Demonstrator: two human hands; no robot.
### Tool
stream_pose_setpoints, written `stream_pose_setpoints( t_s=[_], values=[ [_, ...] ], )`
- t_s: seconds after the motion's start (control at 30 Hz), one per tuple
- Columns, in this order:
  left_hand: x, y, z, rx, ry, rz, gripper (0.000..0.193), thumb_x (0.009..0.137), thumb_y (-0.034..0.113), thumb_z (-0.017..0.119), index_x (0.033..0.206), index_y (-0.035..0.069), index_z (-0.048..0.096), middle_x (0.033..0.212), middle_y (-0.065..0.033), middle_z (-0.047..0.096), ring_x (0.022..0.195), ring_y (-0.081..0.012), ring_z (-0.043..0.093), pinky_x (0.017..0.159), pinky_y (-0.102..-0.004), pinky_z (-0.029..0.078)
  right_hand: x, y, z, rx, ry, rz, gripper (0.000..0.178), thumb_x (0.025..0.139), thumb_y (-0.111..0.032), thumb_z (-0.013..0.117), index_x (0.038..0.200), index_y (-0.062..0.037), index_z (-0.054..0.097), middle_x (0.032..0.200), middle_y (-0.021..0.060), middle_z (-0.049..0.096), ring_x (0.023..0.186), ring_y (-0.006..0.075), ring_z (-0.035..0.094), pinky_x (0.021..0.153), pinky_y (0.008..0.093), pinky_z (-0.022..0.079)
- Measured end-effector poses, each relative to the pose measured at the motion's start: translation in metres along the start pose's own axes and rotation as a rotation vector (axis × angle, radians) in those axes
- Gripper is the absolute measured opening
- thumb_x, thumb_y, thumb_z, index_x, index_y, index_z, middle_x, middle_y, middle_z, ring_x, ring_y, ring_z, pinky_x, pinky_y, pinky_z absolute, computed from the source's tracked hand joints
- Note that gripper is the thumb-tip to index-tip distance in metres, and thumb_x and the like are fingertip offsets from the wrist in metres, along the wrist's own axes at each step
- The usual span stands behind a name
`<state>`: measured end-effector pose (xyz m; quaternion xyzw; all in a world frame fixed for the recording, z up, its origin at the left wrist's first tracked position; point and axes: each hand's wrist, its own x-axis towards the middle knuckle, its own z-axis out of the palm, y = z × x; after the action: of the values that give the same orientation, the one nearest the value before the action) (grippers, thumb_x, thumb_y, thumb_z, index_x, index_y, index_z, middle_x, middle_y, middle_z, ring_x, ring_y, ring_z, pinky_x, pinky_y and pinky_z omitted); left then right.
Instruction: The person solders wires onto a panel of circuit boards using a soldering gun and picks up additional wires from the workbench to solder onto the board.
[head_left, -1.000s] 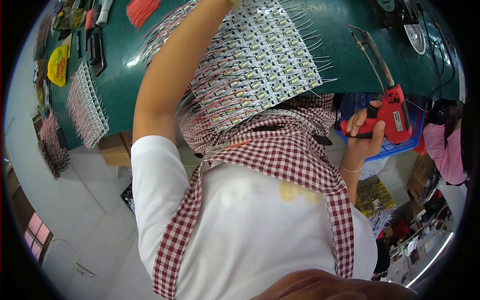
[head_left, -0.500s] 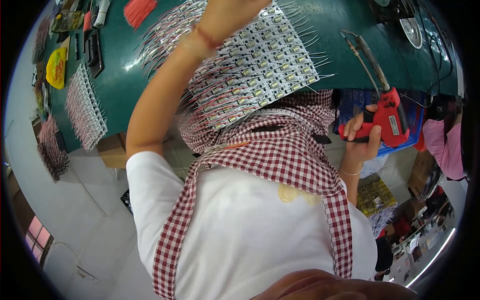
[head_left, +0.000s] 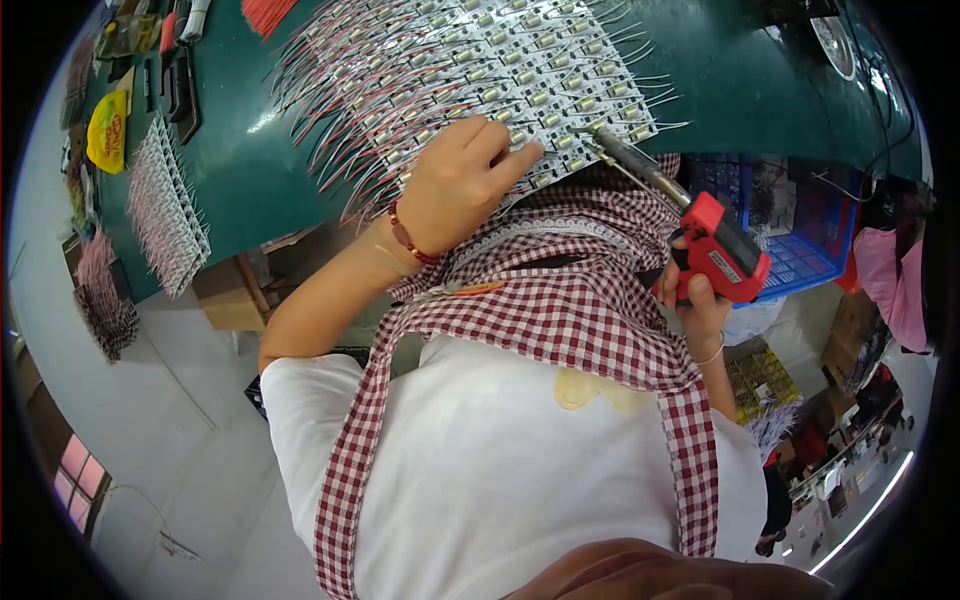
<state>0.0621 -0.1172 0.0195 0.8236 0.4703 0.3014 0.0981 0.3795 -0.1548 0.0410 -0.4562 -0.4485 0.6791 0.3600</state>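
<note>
A large panel of small white circuit boards [head_left: 545, 65], with rows of red and white wires sticking out, lies at the near edge of the green table [head_left: 230, 150]. My left hand [head_left: 455, 185] rests over its near side, fingers curled and bunched together; whatever they pinch is too small to make out. In my right hand [head_left: 703, 305] is a red and black soldering gun [head_left: 725, 250], gripped by its handle. Its tip points left onto the near right part of the panel, a short way from my left fingertips.
On the left lie a smaller wired board panel [head_left: 168, 205], a yellow bag [head_left: 107, 132] and a black-handled tool [head_left: 183, 95]. Red wires [head_left: 267, 12] sit at the back. Right, below the table edge, stands a blue basket [head_left: 805, 255]; a metal dish [head_left: 833, 45] lies above it.
My left hand has come back from the far side of the panel to its near side. The soldering gun has swung left and down, bringing its tip over the panel.
</note>
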Motion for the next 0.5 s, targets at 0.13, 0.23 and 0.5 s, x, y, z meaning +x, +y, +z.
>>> stream_pose_setpoints(
  t_s=[0.13, 0.23, 0.5],
  values=[
    [-0.002, 0.005, 0.000, 0.072, -0.027, -0.002, 0.029, 0.069, 0.004, 0.062, 0.097, 0.007, 0.066, 0.072, -0.0051, 0.045, 0.069, -0.0207, 0.050, 0.061, -0.0325, 0.044, -0.006, 0.007, 0.005, 0.021, 0.018, 0.022, 0.050, 0.088, -0.030, 0.065, 0.120, 0.0051, 0.050, 0.068, 0.0078, 0.057, 0.051, 0.0117, 0.051, 0.049, 0.0242, 0.042],
    [-0.003, 0.005, 0.001, 0.067, -0.027, -0.001, 0.027, 0.069, 0.004, 0.062, 0.096, 0.007, 0.066, 0.073, -0.0050, 0.046, 0.070, -0.0206, 0.050, 0.062, -0.0329, 0.044, -0.007, 0.013, 0.003, 0.012, 0.011, 0.014, 0.048, 0.088, -0.028, 0.065, 0.120, 0.0040, 0.050, 0.069, 0.0079, 0.057, 0.051, 0.0119, 0.051, 0.049, 0.0244, 0.043],
    [-0.003, 0.006, 0.000, 0.054, -0.032, -0.023, 0.027, 0.068, 0.002, 0.062, 0.094, 0.007, 0.066, 0.074, -0.0053, 0.046, 0.070, -0.0212, 0.051, 0.064, -0.0336, 0.044, -0.011, 0.013, 0.006, -0.047, -0.005, 0.004, 0.039, 0.089, -0.023, 0.063, 0.118, 0.0017, 0.051, 0.075, 0.0071, 0.058, 0.058, 0.0108, 0.051, 0.053, 0.0240, 0.043]
  ],
)
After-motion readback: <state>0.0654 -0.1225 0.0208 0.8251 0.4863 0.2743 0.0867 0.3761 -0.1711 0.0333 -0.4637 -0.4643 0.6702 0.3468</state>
